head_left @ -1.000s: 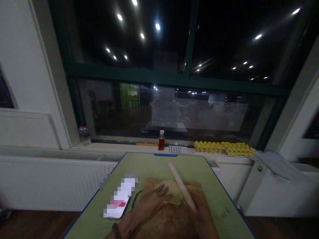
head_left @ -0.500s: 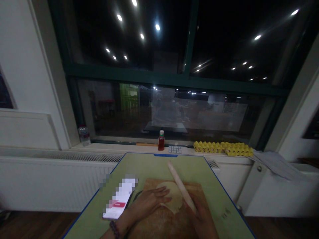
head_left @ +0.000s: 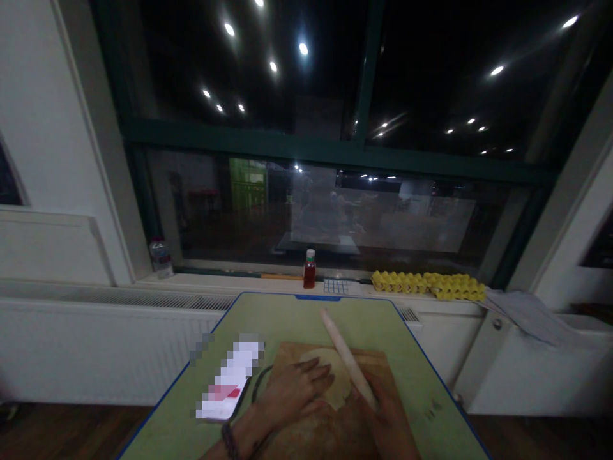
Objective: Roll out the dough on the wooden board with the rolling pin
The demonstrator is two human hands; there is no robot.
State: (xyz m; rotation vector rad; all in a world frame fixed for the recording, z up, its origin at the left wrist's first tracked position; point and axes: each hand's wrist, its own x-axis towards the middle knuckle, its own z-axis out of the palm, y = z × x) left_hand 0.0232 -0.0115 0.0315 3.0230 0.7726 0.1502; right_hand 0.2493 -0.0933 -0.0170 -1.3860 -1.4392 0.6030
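Observation:
A thin, pale round of dough (head_left: pixel 339 377) lies on a wooden board (head_left: pixel 306 434) in the middle of the table. My left hand (head_left: pixel 299 386) rests on the dough's left part with fingers stretched out, covering some of it. Wrapped round the near end of a wooden rolling pin (head_left: pixel 347 354) is my right hand (head_left: pixel 383 409). The pin slants up and to the left along the dough's right side, and its far end reaches past the board. A dark beaded bracelet (head_left: pixel 230 441) circles my left wrist.
On the green table (head_left: pixel 287 313), a lit phone (head_left: pixel 230 383) lies left of the board, near a dark cord (head_left: pixel 257 383). Along the window sill stand a red-brown bottle (head_left: pixel 310 271), yellow egg trays (head_left: pixel 426 284) and a clear bottle (head_left: pixel 161 259). Radiators (head_left: pixel 96 351) flank the table.
My left hand has shifted slightly right, further over the dough. My right hand and the rolling pin have barely moved.

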